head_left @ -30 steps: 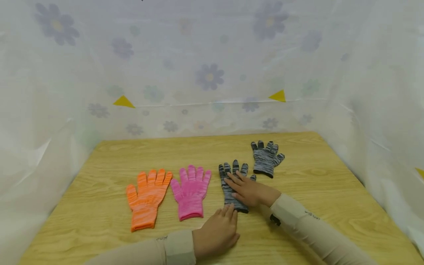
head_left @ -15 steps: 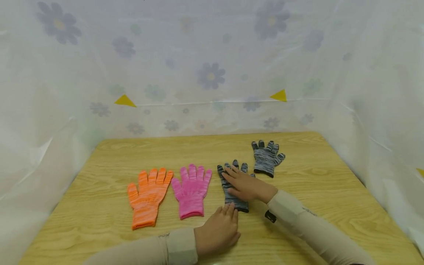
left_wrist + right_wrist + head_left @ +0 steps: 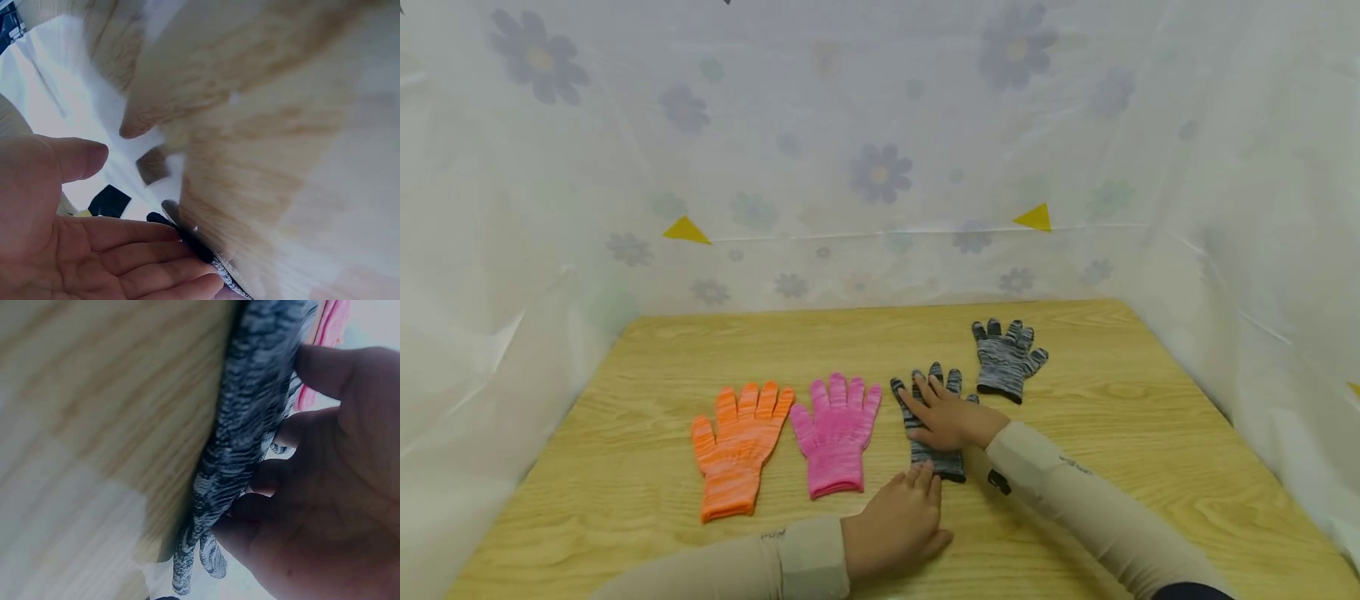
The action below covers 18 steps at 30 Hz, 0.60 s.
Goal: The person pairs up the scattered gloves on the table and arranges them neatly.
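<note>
A black-and-grey knit glove [image 3: 937, 463] lies flat with its fingers toward the back of the table. Across its palm and fingers rests my right hand [image 3: 949, 420], fingers spread; in the right wrist view the fingertips [image 3: 308, 362] touch the glove's knit [image 3: 250, 419]. My left hand [image 3: 897, 521] has its straight fingertips at the glove's cuff, and the left wrist view shows the fingers [image 3: 162, 256] extended and the thumb apart. To the left lie a pink glove [image 3: 837, 437] and an orange glove [image 3: 739, 450]. A second black-and-grey glove [image 3: 1002, 362] lies farther back on the right.
The gloves lie on a wood-grain table [image 3: 1120, 467]. White flower-print sheeting [image 3: 790, 108] encloses it at the back and sides. Two yellow triangles [image 3: 688, 230] are on the back sheet. A small black object [image 3: 999, 482] shows under the right wrist.
My right hand has shifted slightly left over the glove, its fingers a little more spread. The left thumb sticks out a bit farther. The gloves keep their places on the table.
</note>
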Each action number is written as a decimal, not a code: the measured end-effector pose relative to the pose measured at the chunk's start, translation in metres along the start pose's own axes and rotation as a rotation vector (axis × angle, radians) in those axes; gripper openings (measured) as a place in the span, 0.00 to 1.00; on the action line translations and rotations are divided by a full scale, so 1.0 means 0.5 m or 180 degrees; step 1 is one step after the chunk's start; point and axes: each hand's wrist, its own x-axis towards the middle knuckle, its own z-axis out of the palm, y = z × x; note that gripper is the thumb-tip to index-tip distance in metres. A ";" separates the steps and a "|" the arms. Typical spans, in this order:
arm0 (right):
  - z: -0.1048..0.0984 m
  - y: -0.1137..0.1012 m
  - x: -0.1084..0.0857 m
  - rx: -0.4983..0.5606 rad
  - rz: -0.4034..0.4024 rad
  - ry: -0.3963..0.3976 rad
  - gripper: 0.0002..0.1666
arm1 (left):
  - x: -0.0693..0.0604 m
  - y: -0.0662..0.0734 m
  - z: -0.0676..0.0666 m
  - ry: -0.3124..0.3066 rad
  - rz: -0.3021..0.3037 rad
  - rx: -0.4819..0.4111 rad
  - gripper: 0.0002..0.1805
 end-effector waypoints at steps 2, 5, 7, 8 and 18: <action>-0.003 0.002 0.006 0.0023 0.0033 -0.0035 0.40 | 0.000 -0.002 0.001 -0.0005 -0.0002 0.0016 0.35; -0.005 0.006 0.012 0.0038 0.0097 -0.0104 0.41 | -0.001 -0.002 0.003 0.0033 0.0017 0.0094 0.34; -0.006 0.007 0.015 0.0030 0.0143 -0.0145 0.42 | -0.003 0.000 0.003 0.0065 0.0026 0.0128 0.34; -0.007 0.008 0.018 0.0014 0.0138 -0.0146 0.42 | -0.003 0.000 0.003 0.0074 0.0024 0.0138 0.34; -0.011 0.021 0.034 0.0286 0.0340 -0.0043 0.49 | -0.007 0.000 0.000 0.0147 0.0045 0.0172 0.33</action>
